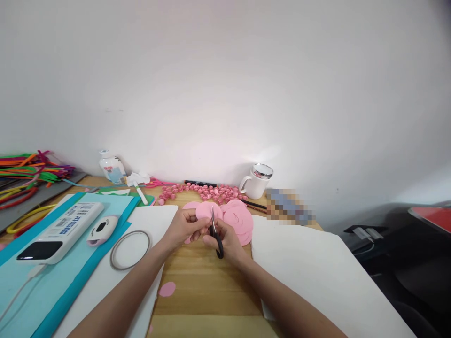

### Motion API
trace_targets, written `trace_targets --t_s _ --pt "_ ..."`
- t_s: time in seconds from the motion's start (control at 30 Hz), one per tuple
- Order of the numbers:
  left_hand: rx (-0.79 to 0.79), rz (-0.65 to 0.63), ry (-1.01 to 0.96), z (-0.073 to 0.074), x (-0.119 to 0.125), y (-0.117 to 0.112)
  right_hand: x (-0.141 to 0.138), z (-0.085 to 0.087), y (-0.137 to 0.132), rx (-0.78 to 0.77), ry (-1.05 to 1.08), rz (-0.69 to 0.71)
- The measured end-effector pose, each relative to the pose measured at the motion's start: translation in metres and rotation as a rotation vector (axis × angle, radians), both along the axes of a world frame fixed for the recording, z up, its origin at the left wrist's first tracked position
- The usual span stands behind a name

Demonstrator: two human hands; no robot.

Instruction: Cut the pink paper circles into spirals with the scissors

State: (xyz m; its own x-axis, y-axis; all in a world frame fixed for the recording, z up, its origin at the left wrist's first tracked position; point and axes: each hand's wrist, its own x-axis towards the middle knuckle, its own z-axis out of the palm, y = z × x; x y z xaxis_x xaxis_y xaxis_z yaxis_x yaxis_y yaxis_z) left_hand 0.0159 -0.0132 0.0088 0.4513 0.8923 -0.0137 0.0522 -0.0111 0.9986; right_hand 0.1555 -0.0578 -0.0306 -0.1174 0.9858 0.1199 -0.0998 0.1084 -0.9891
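Pinching a pink paper circle (203,211) by its lower edge with the left hand (185,227), pressing thumb and fingers together on the paper, likely for making it sit flat and not flop. Gripping black-handled scissors (219,246) in the right hand (229,241), wrapping fingers around the handles, and pointing the blades up and away across the circle, maybe for reaching the paper without nipping the other hand. Looking too thin here for telling whether spread apart or pressed together, speaking of those blades.

Holding the circle over the wooden table (197,291), near the middle, seemingly lifted a bit, perhaps for giving the scissors room underneath. Having a pile of pink paper circles (243,218) just beside, to the right, probably for easy reaching. Having lots of little pink paper rolls (211,191) farther back, by the white mug (256,183), maybe for not getting squashed by busy arms.

Leaving bare wood between the left white sheet (165,220) and the right white sheet (299,263), likely for working space. Resting a thin ring (130,270) on the left sheet, perhaps for being handy. Lying alone nearer the front, seeing one loose pink disc (167,288).
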Motion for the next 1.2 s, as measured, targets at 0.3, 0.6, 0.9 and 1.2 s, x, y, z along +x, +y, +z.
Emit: trace_targets --t_s 0.3,0.6,0.9,1.2 --pt "0.007 -0.015 -0.001 -0.003 -0.002 0.003 0.001 -0.009 0.001 -0.002 0.045 0.032" --pt "0.046 -0.036 -0.020 -0.011 -0.006 0.010 0.001 -0.007 0.000 -0.028 0.015 0.003" --pt "0.037 0.001 -0.036 -0.007 -0.008 0.010 0.001 -0.007 -0.001 -0.052 0.028 -0.001" --pt "0.043 0.114 -0.138 -0.003 -0.005 0.009 0.001 -0.006 -0.002 -0.041 0.055 0.005"
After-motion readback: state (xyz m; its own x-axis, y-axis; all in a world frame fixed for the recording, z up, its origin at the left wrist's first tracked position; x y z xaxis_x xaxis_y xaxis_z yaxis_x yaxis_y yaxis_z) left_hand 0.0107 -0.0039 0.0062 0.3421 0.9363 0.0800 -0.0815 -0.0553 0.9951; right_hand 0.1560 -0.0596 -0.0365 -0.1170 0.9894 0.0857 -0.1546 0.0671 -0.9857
